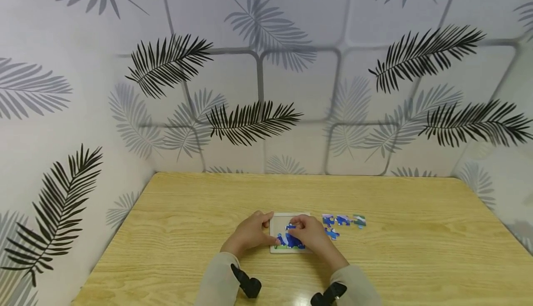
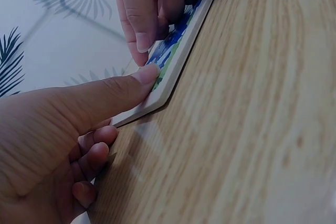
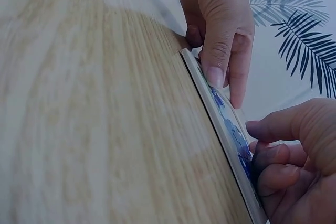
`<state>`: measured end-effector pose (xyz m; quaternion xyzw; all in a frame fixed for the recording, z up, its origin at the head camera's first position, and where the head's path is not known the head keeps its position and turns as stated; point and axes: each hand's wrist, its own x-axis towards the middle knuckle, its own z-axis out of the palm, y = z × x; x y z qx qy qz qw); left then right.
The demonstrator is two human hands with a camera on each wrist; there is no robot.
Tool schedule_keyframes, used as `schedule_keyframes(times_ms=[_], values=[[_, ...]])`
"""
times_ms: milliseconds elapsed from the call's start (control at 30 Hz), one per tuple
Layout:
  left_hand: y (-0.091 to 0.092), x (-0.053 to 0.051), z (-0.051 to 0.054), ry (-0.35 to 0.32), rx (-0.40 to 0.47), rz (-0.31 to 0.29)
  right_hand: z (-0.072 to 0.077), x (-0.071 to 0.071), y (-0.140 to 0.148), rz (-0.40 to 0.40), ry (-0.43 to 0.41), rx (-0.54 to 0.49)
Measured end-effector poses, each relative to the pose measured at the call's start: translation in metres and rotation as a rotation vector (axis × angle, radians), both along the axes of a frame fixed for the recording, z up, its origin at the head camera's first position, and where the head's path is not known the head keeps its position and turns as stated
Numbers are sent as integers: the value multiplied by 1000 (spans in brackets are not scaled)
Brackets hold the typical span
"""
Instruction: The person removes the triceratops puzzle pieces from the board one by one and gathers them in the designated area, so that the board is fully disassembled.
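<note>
A shallow puzzle tray with a pale frame point(image 1: 291, 251) lies on the table, its lower part filled with blue and green pieces point(image 1: 294, 242). My left hand point(image 1: 250, 234) grips the tray's left side; in the left wrist view the thumb point(image 2: 123, 90) presses near a corner and the other fingers curl beside the edge. Over the tray's right part, my right hand point(image 1: 314, 236) pinches a small blue piece point(image 1: 290, 226) between thumb and fingertips. In the right wrist view that hand point(image 3: 299, 156) sits low against the tray point(image 3: 212, 116), its fingers hiding most of the piece.
Several loose puzzle pieces point(image 1: 343, 220) lie right of the tray, one point(image 1: 332, 233) closer to the right hand and one greenish point(image 1: 359, 221) farthest right. The wooden table point(image 1: 187, 204) reaches back to a wall with leaf patterns point(image 1: 291, 148).
</note>
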<state>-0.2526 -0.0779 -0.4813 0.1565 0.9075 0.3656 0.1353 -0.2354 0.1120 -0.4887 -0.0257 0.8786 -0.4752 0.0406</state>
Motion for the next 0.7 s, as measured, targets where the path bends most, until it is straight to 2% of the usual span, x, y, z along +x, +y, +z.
schedule_keyframes(times_ms=[333,700], values=[[-1,-2,-2,3,-9,-8,-2,1,0,-19,3,-29],[-1,-2,-2,-24,5,8,-3,3,-1,-66,22,-71]])
